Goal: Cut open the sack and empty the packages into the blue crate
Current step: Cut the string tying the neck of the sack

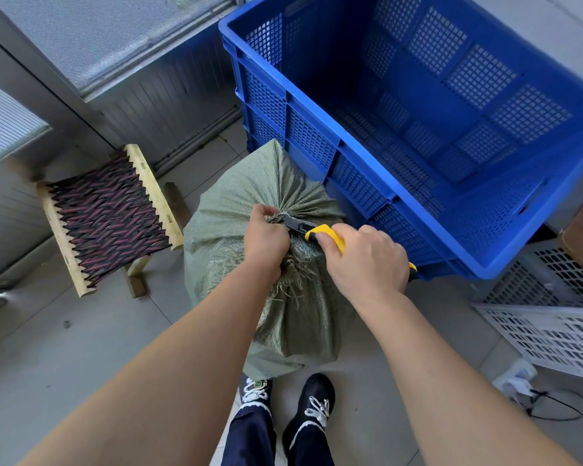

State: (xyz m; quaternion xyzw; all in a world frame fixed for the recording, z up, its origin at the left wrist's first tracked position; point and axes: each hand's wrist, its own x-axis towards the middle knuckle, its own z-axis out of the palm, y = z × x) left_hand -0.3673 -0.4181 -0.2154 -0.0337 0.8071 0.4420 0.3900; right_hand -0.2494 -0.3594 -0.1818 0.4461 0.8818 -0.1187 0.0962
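Note:
A green woven sack [223,210] stands on the floor in front of my feet, its top gathered and tied. My left hand [266,238] is closed around the gathered neck with its frayed ends. My right hand [367,260] grips a yellow and black utility knife [320,232], whose dark blade tip rests against the tied neck just beside my left thumb. The blue crate [320,121] stands behind and to the right of the sack, with no packages visible in it. The sack's contents are hidden.
A small wooden stool [108,216] with a woven seat stands to the left by the wall. White perforated crates [552,331] lie at the right, with a cable [552,403] on the floor. My shoes [313,396] are just below the sack.

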